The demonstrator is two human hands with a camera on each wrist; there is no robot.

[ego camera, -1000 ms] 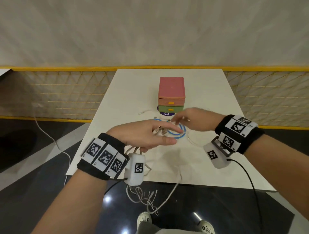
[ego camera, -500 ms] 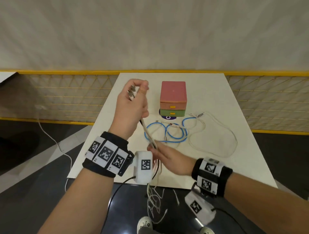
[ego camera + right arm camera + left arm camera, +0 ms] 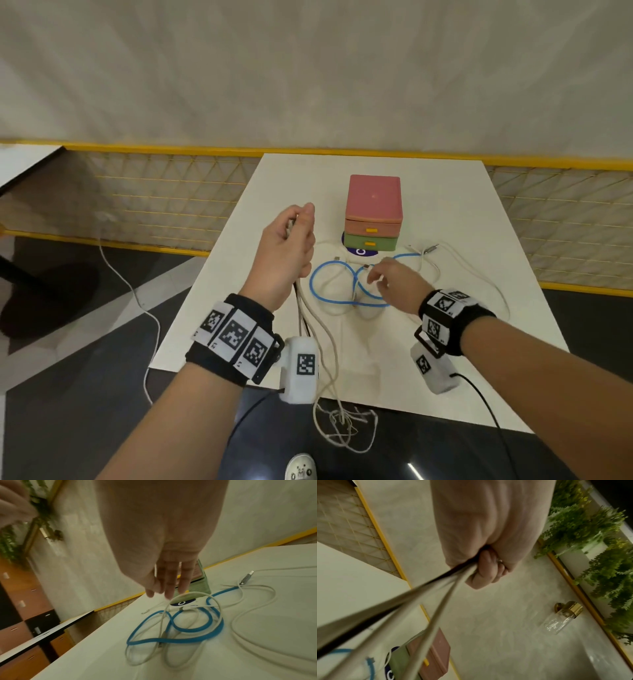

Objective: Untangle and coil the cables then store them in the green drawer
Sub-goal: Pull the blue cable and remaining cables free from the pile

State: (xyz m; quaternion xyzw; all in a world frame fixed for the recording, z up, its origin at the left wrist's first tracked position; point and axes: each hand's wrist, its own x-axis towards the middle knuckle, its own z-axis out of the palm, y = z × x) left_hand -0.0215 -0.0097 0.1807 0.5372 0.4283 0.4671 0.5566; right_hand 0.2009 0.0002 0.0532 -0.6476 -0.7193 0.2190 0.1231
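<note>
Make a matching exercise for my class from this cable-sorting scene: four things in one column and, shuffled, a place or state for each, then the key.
Things
1. left hand
2. right hand
3. blue cable
4. green drawer

Places or states
A. closed, at the bottom of the stack
B. lying looped on the table
C. raised, gripping a bundle of cables
D. fingers extended over the loops, holding nothing

Pairs: 1-C, 2-D, 3-B, 4-A

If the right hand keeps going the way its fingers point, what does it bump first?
Probably the raised white cable loop just under the right hand's fingers, with the green drawer behind it; depth is unclear.
</note>
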